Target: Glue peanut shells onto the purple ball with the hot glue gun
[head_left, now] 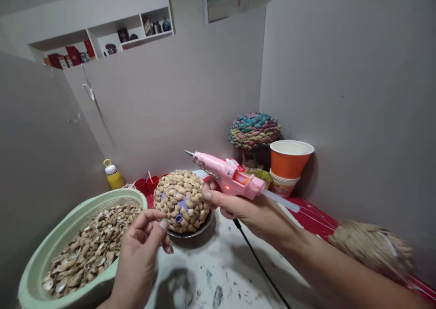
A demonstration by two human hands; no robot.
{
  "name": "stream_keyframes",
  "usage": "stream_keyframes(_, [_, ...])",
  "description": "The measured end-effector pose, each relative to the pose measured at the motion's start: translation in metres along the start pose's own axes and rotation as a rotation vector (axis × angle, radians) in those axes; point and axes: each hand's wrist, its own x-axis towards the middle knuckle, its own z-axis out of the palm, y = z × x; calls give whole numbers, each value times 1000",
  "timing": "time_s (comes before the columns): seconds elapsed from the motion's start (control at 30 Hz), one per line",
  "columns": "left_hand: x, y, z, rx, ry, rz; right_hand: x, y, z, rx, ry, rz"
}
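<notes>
Head view: the left hand curls loosely, thumb near forefinger; whether it pinches anything cannot be told. The right hand wraps the glue gun. Beyond, the peanut-covered ball sits in a dark dish.

Dim, greyish light lay over the scene, duskiest on the wall at nine o'clock. A soft-edged shadow darkened the tabletop toward six. A red lamp glowed on the glue gun near centre. At four o'clock the fibre bundle was blurred; wide-angle distortion slanted upright lines.
</notes>
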Motion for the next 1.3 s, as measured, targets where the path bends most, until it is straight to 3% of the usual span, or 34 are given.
stream_keyframes(0.23, [-13, -2, 18, -240, -122, -273, -8, -4, 12, -58, -64, -91])
stream_keyframes(0.43, [-12, -2, 17, -307, -49, -256, -17, 10, 34, -182, -101, -274])
stream_keyframes(0.67, [-10, -3, 14, -383, -11, -281, -21, 19, 45, -209, -45, -327])
stream_keyframes(0.97, [-5, -1, 6, -476, -108, -287, -14, 27, 42, -293, -9, -427])
stream_keyframes(1.03, [-3, -1, 4, -500, -167, -334, -12, 27, 39, -312, -46, -427])
stream_keyframes(1.3, [-5, -6, 1, -505, -362, -472, -12, 3, 21, -326, -394, -369])
